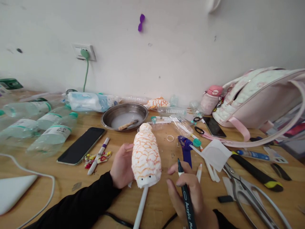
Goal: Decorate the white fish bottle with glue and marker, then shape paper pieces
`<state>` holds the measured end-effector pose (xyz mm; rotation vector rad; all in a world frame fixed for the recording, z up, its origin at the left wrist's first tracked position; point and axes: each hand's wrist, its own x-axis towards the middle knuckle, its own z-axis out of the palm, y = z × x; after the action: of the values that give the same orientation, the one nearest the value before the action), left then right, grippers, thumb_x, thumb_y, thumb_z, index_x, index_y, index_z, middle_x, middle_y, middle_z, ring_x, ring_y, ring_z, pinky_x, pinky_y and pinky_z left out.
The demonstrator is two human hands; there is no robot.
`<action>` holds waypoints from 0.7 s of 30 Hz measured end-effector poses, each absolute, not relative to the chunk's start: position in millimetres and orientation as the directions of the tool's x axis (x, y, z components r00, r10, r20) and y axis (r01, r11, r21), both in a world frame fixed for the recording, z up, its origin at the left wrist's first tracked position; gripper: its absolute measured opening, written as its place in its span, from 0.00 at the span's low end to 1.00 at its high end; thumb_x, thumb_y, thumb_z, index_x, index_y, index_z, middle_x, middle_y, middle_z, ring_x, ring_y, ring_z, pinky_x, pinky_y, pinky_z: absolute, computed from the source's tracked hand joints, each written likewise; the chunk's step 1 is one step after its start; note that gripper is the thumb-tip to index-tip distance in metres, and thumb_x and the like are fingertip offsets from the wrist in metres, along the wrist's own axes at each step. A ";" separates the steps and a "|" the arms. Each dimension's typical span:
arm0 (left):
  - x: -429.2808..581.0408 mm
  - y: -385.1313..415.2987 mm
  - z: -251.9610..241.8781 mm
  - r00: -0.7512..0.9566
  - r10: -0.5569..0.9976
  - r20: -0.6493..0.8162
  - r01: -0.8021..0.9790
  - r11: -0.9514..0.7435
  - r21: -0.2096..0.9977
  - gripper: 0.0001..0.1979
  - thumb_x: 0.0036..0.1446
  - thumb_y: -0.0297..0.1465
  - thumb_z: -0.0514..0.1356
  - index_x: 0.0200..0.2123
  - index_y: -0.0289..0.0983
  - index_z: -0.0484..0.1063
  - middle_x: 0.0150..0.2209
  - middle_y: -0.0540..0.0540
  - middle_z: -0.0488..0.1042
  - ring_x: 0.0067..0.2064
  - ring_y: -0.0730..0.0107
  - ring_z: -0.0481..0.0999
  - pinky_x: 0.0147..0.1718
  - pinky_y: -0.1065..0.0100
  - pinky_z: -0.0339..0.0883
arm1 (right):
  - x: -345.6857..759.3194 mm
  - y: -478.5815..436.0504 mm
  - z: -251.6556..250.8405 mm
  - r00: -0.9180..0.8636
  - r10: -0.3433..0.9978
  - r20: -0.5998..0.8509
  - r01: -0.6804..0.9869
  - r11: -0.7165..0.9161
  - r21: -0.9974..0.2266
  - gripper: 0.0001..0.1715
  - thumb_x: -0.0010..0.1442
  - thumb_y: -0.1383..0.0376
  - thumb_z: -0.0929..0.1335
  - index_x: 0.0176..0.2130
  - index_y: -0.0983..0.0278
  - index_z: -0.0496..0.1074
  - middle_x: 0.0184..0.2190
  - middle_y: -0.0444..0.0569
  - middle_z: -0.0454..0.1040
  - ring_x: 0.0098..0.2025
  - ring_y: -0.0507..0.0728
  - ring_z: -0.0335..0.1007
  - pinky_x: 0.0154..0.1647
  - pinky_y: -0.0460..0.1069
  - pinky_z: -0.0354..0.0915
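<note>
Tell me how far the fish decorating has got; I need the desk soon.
Done: orange scales cover the fish bottle, mounted on a white stick. In hand: left hand steadies it, right hand holds an acrylic marker. Left: the white face end looks nearly bare.

Steel bowl (124, 115), phone (81, 146), scissors (247, 193), pink bag (259, 95) on table (59, 178).

We see a white bottle (145, 156) patterned in orange scales, a black marker (187, 197) lettered white, a blue glue gun (186, 148), black sleeves (81, 203).
</note>
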<state>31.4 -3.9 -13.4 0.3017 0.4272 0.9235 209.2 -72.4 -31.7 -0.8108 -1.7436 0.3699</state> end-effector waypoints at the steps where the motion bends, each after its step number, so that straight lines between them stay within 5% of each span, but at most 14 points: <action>1: 31.8 -4.9 -12.4 0.527 0.820 -0.225 -0.701 0.568 0.431 0.19 0.48 0.31 0.49 0.41 0.33 0.71 0.33 0.43 0.79 0.41 0.51 0.76 0.43 0.54 0.63 | 208.4 -71.3 -33.8 -0.135 0.678 0.722 0.311 0.721 -0.619 0.18 0.52 0.81 0.62 0.37 0.60 0.55 0.36 0.48 0.65 0.39 0.55 0.64 0.39 0.54 0.62; 21: 35.2 -10.0 -6.5 0.465 0.827 -0.316 -0.704 0.562 0.434 0.21 0.53 0.30 0.43 0.42 0.33 0.71 0.30 0.43 0.79 0.40 0.51 0.76 0.42 0.55 0.64 | 205.8 -73.7 -31.1 -0.090 0.658 0.748 0.418 0.706 -0.571 0.18 0.50 0.80 0.63 0.37 0.60 0.57 0.33 0.47 0.68 0.35 0.55 0.66 0.35 0.53 0.65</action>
<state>35.2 -10.0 -6.5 0.2575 0.5311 0.9525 205.8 -73.7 -31.1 -0.8656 -1.7186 0.2503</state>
